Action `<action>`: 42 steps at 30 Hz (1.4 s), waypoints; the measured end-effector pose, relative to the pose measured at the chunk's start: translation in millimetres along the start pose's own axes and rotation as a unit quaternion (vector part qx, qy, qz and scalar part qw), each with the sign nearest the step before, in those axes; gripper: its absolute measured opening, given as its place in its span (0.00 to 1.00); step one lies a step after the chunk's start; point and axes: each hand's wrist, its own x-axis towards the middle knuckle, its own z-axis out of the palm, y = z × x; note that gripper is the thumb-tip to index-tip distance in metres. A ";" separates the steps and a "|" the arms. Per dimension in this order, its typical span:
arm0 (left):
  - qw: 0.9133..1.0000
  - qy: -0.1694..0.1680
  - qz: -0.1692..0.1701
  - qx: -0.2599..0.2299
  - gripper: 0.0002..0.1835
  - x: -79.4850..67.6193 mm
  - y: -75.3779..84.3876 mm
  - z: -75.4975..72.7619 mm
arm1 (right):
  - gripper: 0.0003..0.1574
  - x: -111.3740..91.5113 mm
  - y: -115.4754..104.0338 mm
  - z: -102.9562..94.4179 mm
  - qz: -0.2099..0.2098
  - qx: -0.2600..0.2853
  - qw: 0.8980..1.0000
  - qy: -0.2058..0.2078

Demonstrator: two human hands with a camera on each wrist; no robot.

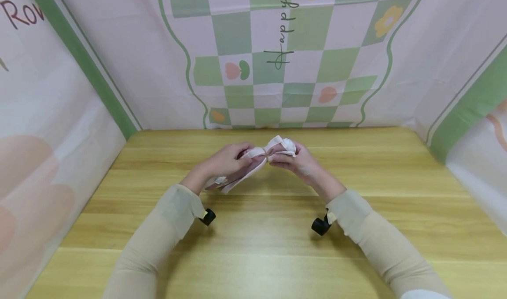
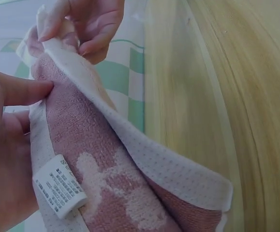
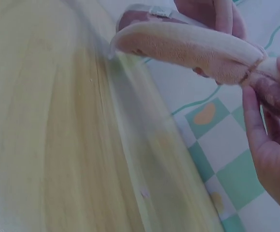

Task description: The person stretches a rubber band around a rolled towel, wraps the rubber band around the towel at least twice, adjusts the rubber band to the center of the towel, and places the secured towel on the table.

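A pink and white towel [image 1: 242, 172] is gathered and cinched by a thin brownish band [image 3: 250, 72], held up over the table. Its longer part hangs toward the lower left, its shorter part fans out on the right. My left hand [image 1: 222, 163] pinches the longer part beside the band, thumb on the pink face in the left wrist view. With my right hand [image 1: 304, 164] I grip the short gathered end just past the band. A white printed label [image 2: 60, 186] sticks out from the towel's edge, near a pale pattern on the pink cloth.
Beneath both hands lies a wooden table [image 1: 261, 246]. A printed cloth [image 1: 233, 35] with green checks and flowers hangs behind it, and similar cloth stands at both sides. Black wrist cameras [image 1: 321, 226] hang below the sleeves.
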 end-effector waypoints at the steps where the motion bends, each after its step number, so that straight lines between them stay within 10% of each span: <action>1: 1.000 0.001 0.002 0.001 0.18 0.0 -0.2 -0.2 | 0.09 -0.1 0.6 0.6 0.000 0.010 1.000 0.005; 10: 0.994 0.083 0.067 0.024 0.18 1.5 9.2 4.2 | 0.10 -1.3 4.9 5.0 0.027 0.056 0.995 0.083; 20: 0.948 0.211 0.175 0.162 0.09 11.6 12.3 17.0 | 0.09 -2.6 4.2 7.6 0.050 0.064 0.991 0.110; 32: 0.937 0.202 0.213 0.189 0.06 9.7 11.7 14.2 | 0.12 -4.0 4.3 11.9 0.048 0.064 0.991 0.108; 42: 0.951 0.086 0.180 0.236 0.07 5.5 17.1 2.7 | 0.13 -4.3 10.5 13.3 0.040 0.044 0.994 0.097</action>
